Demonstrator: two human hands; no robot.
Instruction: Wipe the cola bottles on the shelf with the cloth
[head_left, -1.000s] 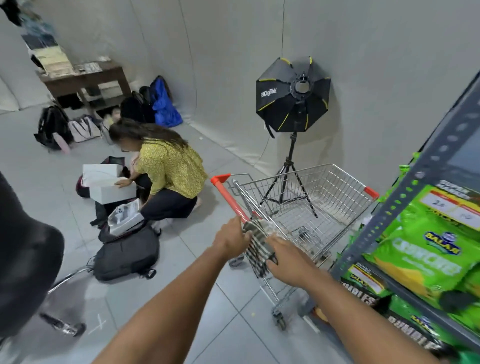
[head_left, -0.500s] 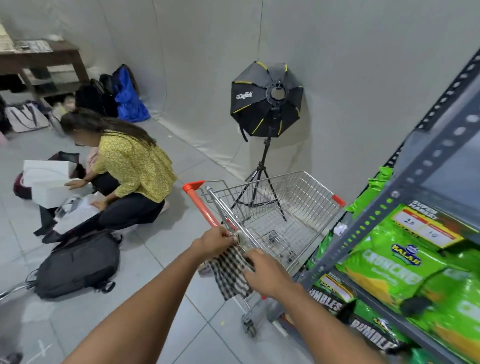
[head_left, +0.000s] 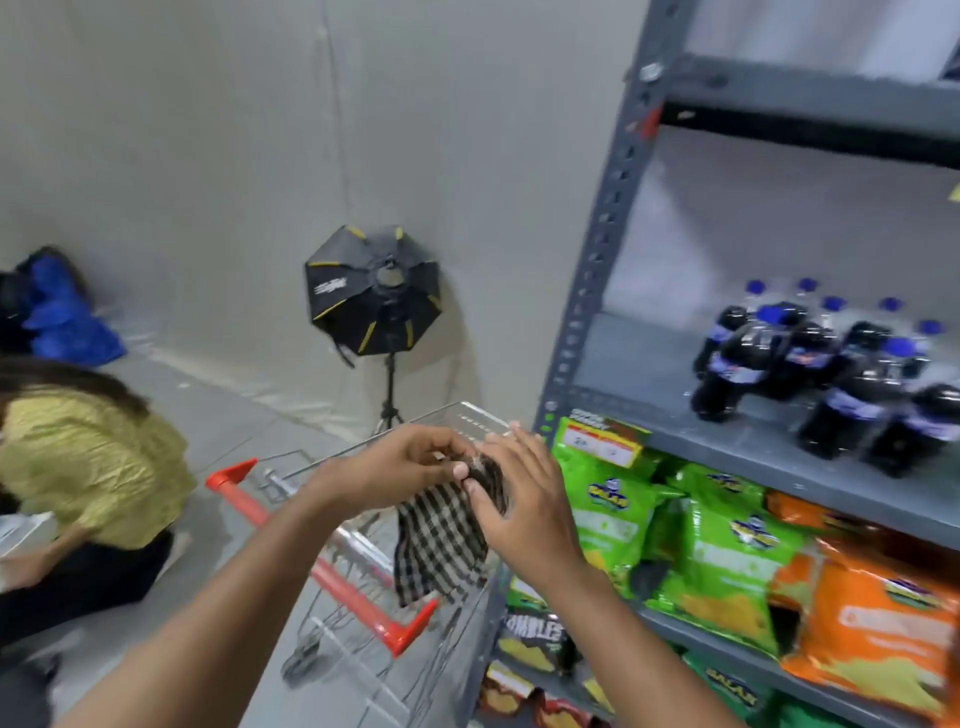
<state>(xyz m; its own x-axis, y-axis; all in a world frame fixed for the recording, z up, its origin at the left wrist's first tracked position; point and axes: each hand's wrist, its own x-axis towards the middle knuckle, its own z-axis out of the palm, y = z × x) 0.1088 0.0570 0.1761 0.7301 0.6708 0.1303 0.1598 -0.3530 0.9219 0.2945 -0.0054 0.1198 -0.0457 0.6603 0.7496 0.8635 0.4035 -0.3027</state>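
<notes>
Your left hand and right hand pinch the checked cloth above the cart; blurred cola bottles stand far right, shelf space open beside them.

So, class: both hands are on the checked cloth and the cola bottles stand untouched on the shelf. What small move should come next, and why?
Probably carry the checked cloth up and right to the nearest cola bottle. The left hand and right hand both have a grip on the cloth's top over the shopping cart, below the bottles' shelf, and no bottle is touched yet.
</notes>
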